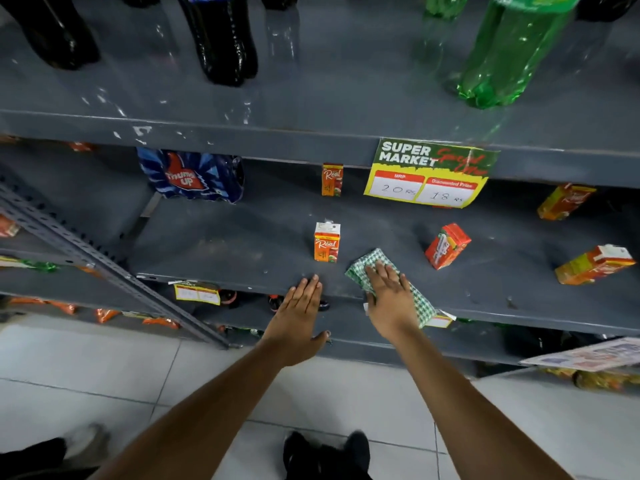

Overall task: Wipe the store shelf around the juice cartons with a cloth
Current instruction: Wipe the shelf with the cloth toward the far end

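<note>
My right hand lies flat on a green-and-white checked cloth, pressing it onto the front of the grey shelf. My left hand rests open at the shelf's front edge, fingers together, holding nothing. An upright orange juice carton stands just beyond and between the hands. Another upright carton stands at the back. A red-orange carton tilts to the right of the cloth. Two more cartons lie tilted at the far right.
A blue Thums Up bottle pack stands at the shelf's back left. A yellow-green price sign hangs from the shelf above, which holds dark bottles and green bottles. A perforated metal upright slants at left. White floor tiles lie below.
</note>
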Demonstrator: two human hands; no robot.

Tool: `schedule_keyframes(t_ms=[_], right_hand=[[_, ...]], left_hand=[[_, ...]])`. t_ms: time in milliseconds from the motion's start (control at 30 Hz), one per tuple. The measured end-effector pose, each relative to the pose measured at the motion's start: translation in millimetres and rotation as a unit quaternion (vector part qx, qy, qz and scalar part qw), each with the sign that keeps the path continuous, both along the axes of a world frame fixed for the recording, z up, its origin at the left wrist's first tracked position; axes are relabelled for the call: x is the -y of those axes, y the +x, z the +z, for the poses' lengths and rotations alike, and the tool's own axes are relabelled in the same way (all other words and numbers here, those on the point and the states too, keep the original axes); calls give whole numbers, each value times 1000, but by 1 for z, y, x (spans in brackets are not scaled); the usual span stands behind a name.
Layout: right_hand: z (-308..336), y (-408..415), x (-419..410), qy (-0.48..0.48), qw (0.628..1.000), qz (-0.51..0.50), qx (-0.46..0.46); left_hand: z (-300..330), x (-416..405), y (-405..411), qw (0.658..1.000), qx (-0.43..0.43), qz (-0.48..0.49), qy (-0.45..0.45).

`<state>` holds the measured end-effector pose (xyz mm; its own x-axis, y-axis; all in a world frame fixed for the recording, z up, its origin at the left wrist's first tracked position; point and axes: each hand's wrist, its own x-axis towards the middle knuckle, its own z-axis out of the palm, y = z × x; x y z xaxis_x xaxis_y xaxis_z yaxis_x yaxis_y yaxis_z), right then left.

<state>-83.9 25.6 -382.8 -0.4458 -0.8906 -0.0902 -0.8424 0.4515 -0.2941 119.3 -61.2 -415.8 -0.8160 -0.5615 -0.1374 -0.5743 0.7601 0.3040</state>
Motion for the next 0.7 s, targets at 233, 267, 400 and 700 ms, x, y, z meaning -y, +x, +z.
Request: schedule_keyframes(t_ms=[233,267,400,700], right_hand=[[9,36,22,-31,998,61,4],[8,41,24,-30,997,74,10],[-3,49,20,-23,993,107,35],[-2,44,34,-36,984,150,93]], left_hand=[[9,17,15,999,-13,16,-31],[9,17,20,999,-4,24,-26],[-2,6,36,999,13,40,-23],[5,9,27,998,21,38,-43]])
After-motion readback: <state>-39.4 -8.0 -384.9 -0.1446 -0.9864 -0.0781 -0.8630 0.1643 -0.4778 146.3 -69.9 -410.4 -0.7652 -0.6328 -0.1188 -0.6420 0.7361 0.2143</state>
